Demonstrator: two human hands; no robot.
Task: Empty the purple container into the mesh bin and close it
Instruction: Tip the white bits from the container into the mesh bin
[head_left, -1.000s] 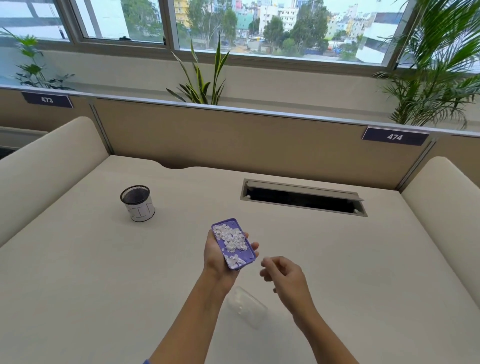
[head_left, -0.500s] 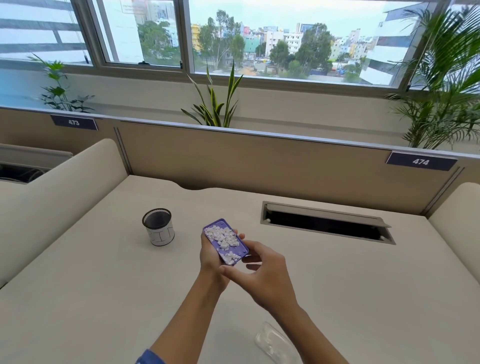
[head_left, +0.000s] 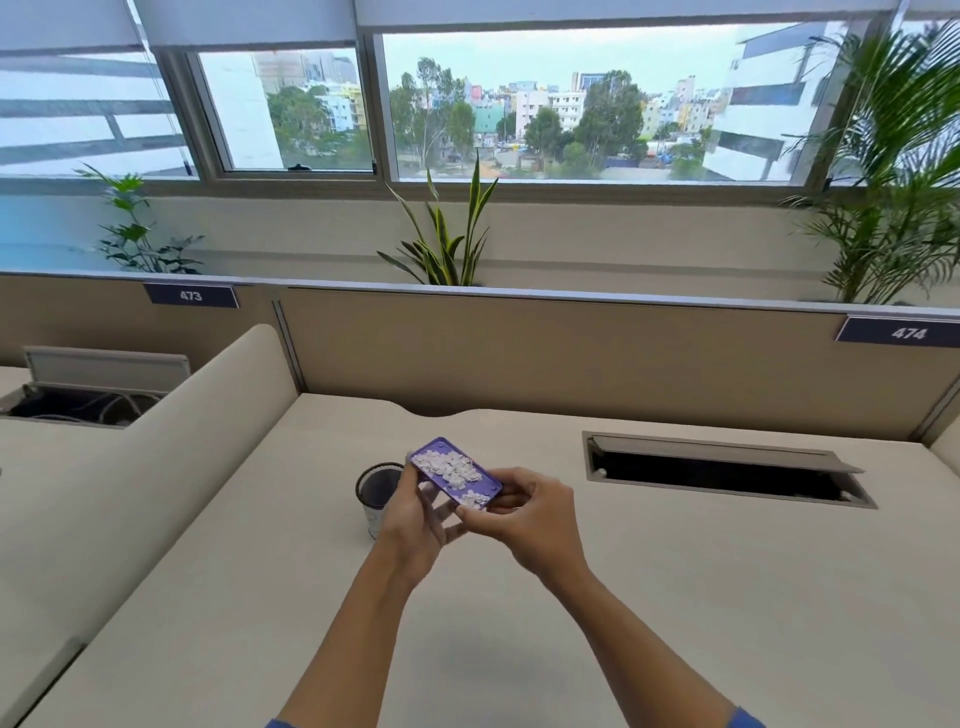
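Note:
The purple container (head_left: 485, 480) is a flat open tray filled with small white pieces, held level above the desk. My left hand (head_left: 415, 525) grips it from below and from the left side. My right hand (head_left: 524, 512) pinches its near right edge. Directly behind the left hand stands the black mesh bin (head_left: 376, 486), a small cup partly hidden by my fingers. The container's far corner is beside the bin's rim. The clear lid is out of view.
The beige desk (head_left: 623, 597) has an open cable slot (head_left: 722, 470) at the right back. A padded divider (head_left: 182, 441) borders the left side, and a partition wall (head_left: 571, 353) runs along the back.
Both hands carried the container left and forward to the mesh bin. My right hand came over and took hold of the container's edge. The camera tilted up, so the clear lid left view.

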